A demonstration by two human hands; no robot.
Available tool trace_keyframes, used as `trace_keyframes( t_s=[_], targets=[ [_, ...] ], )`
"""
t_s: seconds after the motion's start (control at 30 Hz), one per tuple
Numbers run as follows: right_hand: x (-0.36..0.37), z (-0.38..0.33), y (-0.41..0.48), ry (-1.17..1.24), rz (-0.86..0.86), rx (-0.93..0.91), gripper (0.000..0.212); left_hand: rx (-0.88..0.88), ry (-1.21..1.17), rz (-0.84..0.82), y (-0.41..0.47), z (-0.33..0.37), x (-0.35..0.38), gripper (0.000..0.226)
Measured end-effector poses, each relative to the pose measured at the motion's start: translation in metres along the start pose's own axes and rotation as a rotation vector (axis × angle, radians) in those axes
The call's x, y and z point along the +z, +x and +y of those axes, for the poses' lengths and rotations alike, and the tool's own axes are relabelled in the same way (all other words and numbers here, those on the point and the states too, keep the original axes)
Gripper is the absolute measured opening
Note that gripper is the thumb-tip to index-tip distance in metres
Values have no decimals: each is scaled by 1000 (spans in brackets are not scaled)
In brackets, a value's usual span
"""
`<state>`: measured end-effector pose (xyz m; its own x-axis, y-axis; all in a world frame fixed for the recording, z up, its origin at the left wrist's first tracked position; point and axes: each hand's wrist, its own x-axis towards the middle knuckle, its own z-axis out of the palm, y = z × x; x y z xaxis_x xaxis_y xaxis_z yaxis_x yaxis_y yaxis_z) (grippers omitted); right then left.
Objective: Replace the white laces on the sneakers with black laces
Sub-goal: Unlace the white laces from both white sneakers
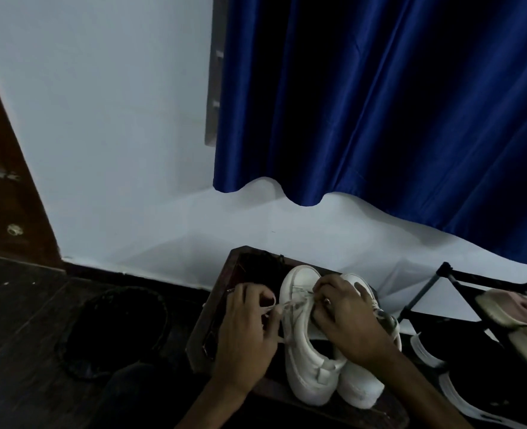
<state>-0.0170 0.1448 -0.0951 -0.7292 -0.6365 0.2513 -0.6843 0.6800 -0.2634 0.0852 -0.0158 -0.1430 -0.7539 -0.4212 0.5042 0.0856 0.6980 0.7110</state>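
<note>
On a low dark wooden table [212,323] by the wall, two white sneakers side by side and touching, heels toward the camera: left sneaker [305,345], right sneaker [361,388]. Reaches in from the bottom edge with both bare forearms. Shows the back of the left hand [246,332] just beside the left sneaker, fingers curled, pinching a strand of white lace [287,306] drawn sideways from the eyelets. Lays the right hand [348,320] across the tops of both sneakers, fingers curled onto the left sneaker's lacing and gripping there; cannot tell whether on lace or upper.

Behind the table, a pale wall [116,119] and a blue curtain [379,103] hanging short of the floor. At far left, a brown wooden door [2,187]; below it, dark floor [23,308] with a round dark shape [116,329], too dim to name. At right, a black shoe rack [460,278] bearing a beige shoe [503,314], with a black-and-white shoe [435,363] beneath.
</note>
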Motion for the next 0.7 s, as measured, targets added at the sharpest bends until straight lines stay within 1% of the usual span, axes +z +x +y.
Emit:
trace_keyframes(
  t_s=[0.07,0.1,0.13,0.2,0.27,0.3,0.33,0.4,0.43,0.47,0.53,0.57,0.6,0.7],
  targets=[
    [-1,1,2,96,50,-38,16,36,-150,-93,-1,17,2,34],
    [-2,2,3,169,81,-47,16,20,-176,-158,-2,24,6,41],
    [-5,4,3,253,121,-38,18,-12,-174,-209,-3,29,11,43],
    [-11,5,2,467,210,35,18,-112,-152,-228,-4,33,20,34],
    [-15,5,1,636,209,160,22,-176,-85,-204,-3,35,25,24],
    [-17,6,0,633,186,199,26,-190,-66,-191,-5,37,26,23],
    [-19,8,2,556,154,199,27,-203,-71,-172,-7,38,27,24],
    [-22,13,9,298,64,115,17,-241,-104,-126,-12,43,29,29],
    [-25,14,12,206,-6,77,11,-267,-120,-100,-14,45,29,28],
    [-28,13,15,144,-89,62,10,-297,-135,-77,-16,46,30,26],
    [-31,6,18,-14,-215,54,21,-338,-157,-37,-17,47,33,27],
    [-31,1,19,-90,-249,38,26,-337,-158,-24,-16,48,34,28],
    [-32,-3,20,-112,-261,18,27,-334,-156,-18,-17,49,35,29],
    [-34,-7,22,-20,-291,9,20,-334,-150,18,-16,49,36,32]
  ],
)
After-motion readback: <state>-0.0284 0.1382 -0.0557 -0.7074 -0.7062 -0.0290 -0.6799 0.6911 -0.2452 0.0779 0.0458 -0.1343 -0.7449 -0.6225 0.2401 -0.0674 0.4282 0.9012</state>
